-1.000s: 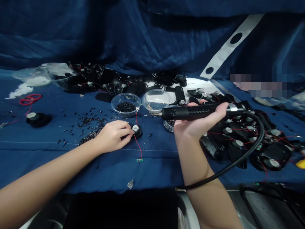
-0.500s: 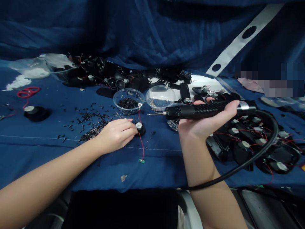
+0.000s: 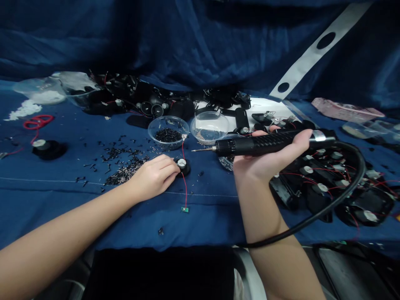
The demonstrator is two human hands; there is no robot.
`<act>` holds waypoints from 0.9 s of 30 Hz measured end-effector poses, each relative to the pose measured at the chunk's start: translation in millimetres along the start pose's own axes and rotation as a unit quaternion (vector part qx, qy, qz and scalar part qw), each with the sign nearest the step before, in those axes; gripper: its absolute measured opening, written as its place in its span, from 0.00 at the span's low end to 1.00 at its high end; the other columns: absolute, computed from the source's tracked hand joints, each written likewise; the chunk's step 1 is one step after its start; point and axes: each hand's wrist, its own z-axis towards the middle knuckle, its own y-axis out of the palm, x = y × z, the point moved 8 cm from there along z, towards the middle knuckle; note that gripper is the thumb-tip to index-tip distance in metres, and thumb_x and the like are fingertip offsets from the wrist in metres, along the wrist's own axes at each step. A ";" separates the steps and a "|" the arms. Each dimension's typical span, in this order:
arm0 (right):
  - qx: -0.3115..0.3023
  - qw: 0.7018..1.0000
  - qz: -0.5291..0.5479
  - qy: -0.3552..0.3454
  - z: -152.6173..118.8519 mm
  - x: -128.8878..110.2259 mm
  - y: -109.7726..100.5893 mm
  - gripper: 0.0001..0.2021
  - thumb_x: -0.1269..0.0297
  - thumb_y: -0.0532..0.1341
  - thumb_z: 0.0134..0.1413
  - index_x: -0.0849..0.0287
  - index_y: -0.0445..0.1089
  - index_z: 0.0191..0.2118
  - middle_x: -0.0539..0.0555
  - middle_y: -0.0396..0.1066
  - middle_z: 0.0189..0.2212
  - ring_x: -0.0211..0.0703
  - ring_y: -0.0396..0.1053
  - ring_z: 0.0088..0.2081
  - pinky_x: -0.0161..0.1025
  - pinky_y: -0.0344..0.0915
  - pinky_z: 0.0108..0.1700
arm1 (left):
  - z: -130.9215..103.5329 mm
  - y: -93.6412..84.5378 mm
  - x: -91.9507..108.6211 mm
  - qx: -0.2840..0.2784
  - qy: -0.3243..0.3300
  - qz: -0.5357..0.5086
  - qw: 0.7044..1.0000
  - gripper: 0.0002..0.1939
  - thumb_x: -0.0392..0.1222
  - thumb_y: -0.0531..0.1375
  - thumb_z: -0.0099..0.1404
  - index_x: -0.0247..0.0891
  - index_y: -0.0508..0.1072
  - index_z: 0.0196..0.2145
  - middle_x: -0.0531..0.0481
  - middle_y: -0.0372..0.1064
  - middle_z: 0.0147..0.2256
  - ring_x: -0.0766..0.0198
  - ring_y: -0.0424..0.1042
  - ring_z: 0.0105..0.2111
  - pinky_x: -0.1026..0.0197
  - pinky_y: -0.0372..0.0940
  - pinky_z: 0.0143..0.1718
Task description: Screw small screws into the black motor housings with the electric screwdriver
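Note:
My left hand [image 3: 156,177] has its fingers curled together at the left edge of a small round black part with a white top [image 3: 181,163]; the fingertips are partly hidden. One red wire runs from this part up to a small whitish piece [image 3: 184,136] at the bowl's rim, another down to a small green circuit board [image 3: 185,209]. My right hand [image 3: 265,162] is wrapped round a black electric screwdriver [image 3: 259,143], held level above the table. Its thin bit [image 3: 203,149] points left, above and right of the part, touching nothing. A black cord [image 3: 331,208] loops from its back end.
Loose black screws [image 3: 125,171] lie left of my left hand. Behind stand a clear bowl of black screws [image 3: 151,132] and another clear bowl [image 3: 225,121]. Black housings with red wires [image 3: 321,196] crowd the right. Red-handled scissors [image 3: 38,121] lie left; a pink basket [image 3: 346,110] stands far right.
My left fingers have curled in more tightly at the round part. The screwdriver has shifted very slightly left. At the far right, the pink basket now shows fully.

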 end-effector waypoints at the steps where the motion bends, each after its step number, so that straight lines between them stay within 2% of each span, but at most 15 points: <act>1: -0.002 1.000 -0.002 -0.002 0.0 0.1 0.3 0.27 0.33 0.52 0.59 0.54 0.67 0.32 0.47 0.62 0.21 0.33 0.57 0.17 0.32 0.48 0.13 | 0.3 0.6 1.0 -0.007 0.006 0.019 1.000 0.05 0.32 0.59 0.73 0.36 0.75 0.43 0.44 0.78 0.41 0.56 0.77 0.44 0.52 0.77 0.49; 6: -0.004 1.000 0.000 -0.002 -0.3 1.8 1.6 0.25 0.34 0.54 0.57 0.54 0.66 0.32 0.46 0.62 0.20 0.33 0.57 0.17 0.31 0.47 0.13 | 1.3 -0.3 7.5 -0.013 0.031 0.059 0.998 0.07 0.32 0.57 0.74 0.36 0.75 0.43 0.44 0.78 0.41 0.58 0.77 0.42 0.52 0.77 0.50; 9: -0.003 1.000 -0.006 -0.005 -0.4 1.1 1.5 0.25 0.34 0.54 0.57 0.54 0.67 0.32 0.47 0.63 0.20 0.33 0.56 0.17 0.31 0.47 0.13 | -0.4 -1.6 7.0 -0.001 0.030 0.046 0.998 0.06 0.32 0.58 0.74 0.36 0.76 0.43 0.44 0.78 0.42 0.57 0.78 0.43 0.53 0.78 0.49; 13: -0.002 1.000 -0.014 -0.005 0.1 0.6 0.7 0.26 0.33 0.52 0.58 0.53 0.67 0.32 0.47 0.64 0.20 0.34 0.56 0.16 0.32 0.47 0.13 | -2.7 0.5 1.6 -0.003 0.012 0.015 1.000 0.08 0.33 0.58 0.74 0.38 0.77 0.44 0.46 0.79 0.40 0.59 0.80 0.42 0.51 0.77 0.53; 16: -0.011 1.000 -0.008 -0.004 0.1 1.0 1.6 0.25 0.34 0.53 0.57 0.53 0.66 0.32 0.46 0.63 0.20 0.33 0.55 0.16 0.31 0.46 0.13 | -2.2 0.5 2.9 -0.003 0.022 0.025 0.999 0.08 0.33 0.59 0.74 0.39 0.79 0.43 0.47 0.79 0.38 0.58 0.80 0.43 0.50 0.77 0.54; 21: -0.020 1.000 -0.009 0.001 0.2 2.3 3.1 0.25 0.34 0.51 0.58 0.53 0.66 0.33 0.46 0.62 0.21 0.33 0.57 0.17 0.30 0.47 0.14 | -0.9 -1.5 8.8 0.001 0.052 0.055 0.997 0.08 0.31 0.59 0.72 0.36 0.78 0.43 0.45 0.79 0.39 0.58 0.79 0.42 0.54 0.78 0.49; 27: -0.022 1.000 0.003 -0.006 1.2 2.0 3.5 0.26 0.33 0.53 0.56 0.54 0.67 0.32 0.46 0.62 0.20 0.33 0.55 0.16 0.30 0.45 0.14 | -0.7 -2.1 7.2 -0.007 0.057 0.057 0.997 0.10 0.31 0.58 0.73 0.37 0.79 0.45 0.44 0.79 0.41 0.58 0.79 0.42 0.56 0.78 0.44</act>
